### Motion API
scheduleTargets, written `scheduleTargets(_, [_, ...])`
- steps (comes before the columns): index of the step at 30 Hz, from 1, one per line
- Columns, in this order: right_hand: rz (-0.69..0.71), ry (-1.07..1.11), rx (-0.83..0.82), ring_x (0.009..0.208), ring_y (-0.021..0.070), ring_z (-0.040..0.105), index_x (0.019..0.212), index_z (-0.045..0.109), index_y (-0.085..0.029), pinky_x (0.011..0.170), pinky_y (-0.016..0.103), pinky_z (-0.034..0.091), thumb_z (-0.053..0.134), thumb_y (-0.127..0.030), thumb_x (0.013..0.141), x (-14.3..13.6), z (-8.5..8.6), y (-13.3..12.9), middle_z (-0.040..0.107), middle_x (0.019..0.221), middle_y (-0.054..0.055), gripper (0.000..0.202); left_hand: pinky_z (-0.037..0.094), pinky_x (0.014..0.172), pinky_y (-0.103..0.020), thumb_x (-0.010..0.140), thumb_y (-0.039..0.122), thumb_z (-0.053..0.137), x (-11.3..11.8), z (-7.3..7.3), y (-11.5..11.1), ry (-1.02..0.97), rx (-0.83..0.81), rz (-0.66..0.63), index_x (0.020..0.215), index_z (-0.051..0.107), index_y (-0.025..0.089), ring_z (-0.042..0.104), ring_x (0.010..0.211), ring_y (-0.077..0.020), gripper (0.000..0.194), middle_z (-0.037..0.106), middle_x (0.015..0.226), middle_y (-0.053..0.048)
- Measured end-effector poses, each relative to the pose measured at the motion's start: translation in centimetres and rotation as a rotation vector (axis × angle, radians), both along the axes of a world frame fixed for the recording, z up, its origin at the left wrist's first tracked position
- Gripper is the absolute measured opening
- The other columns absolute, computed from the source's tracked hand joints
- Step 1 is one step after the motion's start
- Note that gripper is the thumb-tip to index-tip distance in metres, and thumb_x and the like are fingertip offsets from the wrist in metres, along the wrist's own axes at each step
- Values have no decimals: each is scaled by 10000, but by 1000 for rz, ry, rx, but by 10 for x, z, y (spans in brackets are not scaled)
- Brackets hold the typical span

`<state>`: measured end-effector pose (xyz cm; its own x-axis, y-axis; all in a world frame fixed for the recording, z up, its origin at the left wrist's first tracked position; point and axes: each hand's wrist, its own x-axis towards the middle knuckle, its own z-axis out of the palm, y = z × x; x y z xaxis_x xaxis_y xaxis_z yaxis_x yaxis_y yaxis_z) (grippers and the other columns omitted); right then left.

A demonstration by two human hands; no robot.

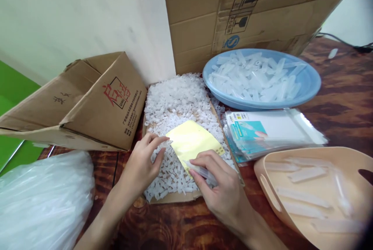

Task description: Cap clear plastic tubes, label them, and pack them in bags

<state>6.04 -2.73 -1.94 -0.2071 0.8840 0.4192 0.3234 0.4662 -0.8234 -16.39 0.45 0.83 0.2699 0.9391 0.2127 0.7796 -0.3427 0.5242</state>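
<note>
My right hand [223,184] is closed around a small translucent plastic tube [205,173], its narrow tip pointing up and to the left. Between the thumb and fingers of my left hand [145,156] is a small translucent plastic cap [165,144], partly hidden by the fingertips. A yellow sheet [192,137] with a few dots at its right corner lies under and between both hands. It rests on a heap of small translucent plastic caps [177,94] spread over a flat cardboard tray [175,197].
A blue basin [262,106] piled with translucent tubes stands at the back right. Before it lies a stack of printed plastic bags [276,129]. A peach-coloured bin [264,180] at the right holds several tubes. At left are an open cardboard box [116,106] and a filled plastic bag [46,199].
</note>
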Motion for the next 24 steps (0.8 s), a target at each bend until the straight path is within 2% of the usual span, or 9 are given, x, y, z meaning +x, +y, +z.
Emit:
scheduleTargets(5, [5,-6,-5,911,212,666,1034,661,-190,794,307,530,621,-97,948,-3,-4,1,654,957,66,133,491,842,-302,957,235,632,0,-6,-7,-183,-138,54,1042,621,206,635,913,-188,91,675,963,-23])
scheduleTargets(9, [24,20,29,891,194,679,1045,700,-187,765,279,534,649,-77,936,-6,-6,2,676,958,61,164,520,877,-299,911,299,730,-2,-10,-14,-374,-239,72,944,641,206,689,976,-203,132,738,1003,-30])
scheduleTargets(12, [29,26,42,885,191,689,1057,730,-189,752,271,543,669,-67,927,-8,-7,2,689,964,66,189,524,886,-293,849,313,812,-6,-14,-19,-427,-185,115,917,699,202,700,991,-212,173,761,1027,-40])
scheduleTargets(15, [43,64,58,879,185,697,1082,744,-203,758,263,554,684,-57,923,-11,-9,2,694,964,62,224,521,810,-257,805,312,857,-7,-15,-26,-477,-130,130,908,762,212,686,908,-192,172,748,918,-23])
scheduleTargets(19, [136,115,63,865,167,698,1095,735,-230,748,238,560,689,-49,919,-12,-6,-1,685,984,50,257,523,728,-220,747,323,903,3,-19,-38,-652,-192,115,846,770,206,677,793,-161,203,732,820,-5])
scheduleTargets(24, [260,48,-68,1059,205,654,1253,634,-217,914,294,549,536,-39,947,-6,-1,-7,617,1132,98,367,536,719,-201,742,334,907,8,-22,-45,-736,-228,153,822,733,192,692,782,-150,239,739,820,-3])
